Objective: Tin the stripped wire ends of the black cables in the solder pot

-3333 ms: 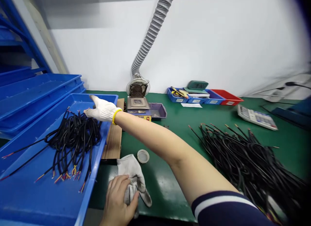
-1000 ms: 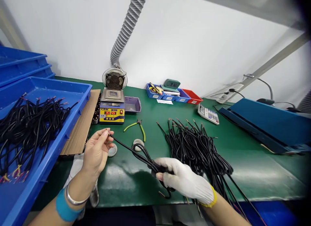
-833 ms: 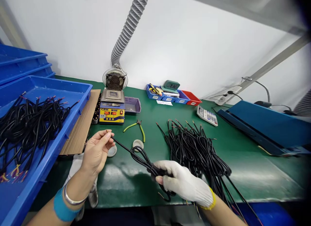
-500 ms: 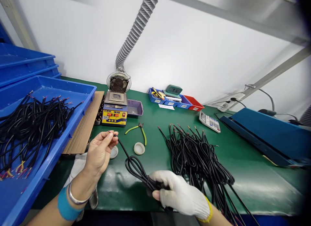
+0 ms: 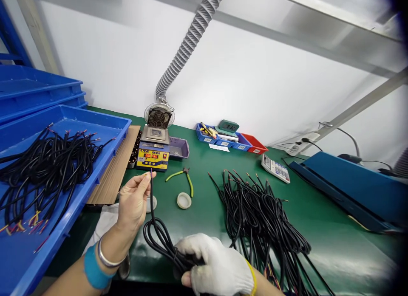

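My bare left hand (image 5: 135,198) pinches the upper end of a black cable (image 5: 152,202), where thin coloured wire ends show at the fingertips. Lower down, my gloved right hand (image 5: 216,266) is wrapped round the coiled bundle of that same cable, close to the table's front edge. The strand between both hands stands almost upright. Behind my left fingertips is a yellow and blue solder pot (image 5: 153,156) with a red digital display. A pile of coiled black cables (image 5: 261,215) lies to the right of my right hand.
A blue tray (image 5: 105,117) of black cables stands at left beside cardboard (image 5: 111,181). Green-handled cutters (image 5: 186,177) and a small round dish (image 5: 184,200) lie mid-table. Farther back are a purple tray (image 5: 180,147), small bins (image 5: 244,143), a calculator (image 5: 276,168) and an extraction hose (image 5: 188,45).
My right hand has moved left and down with the coil, so the cable strand has swung from slanting to nearly upright. My left hand keeps its pinch. The view has shifted slightly.
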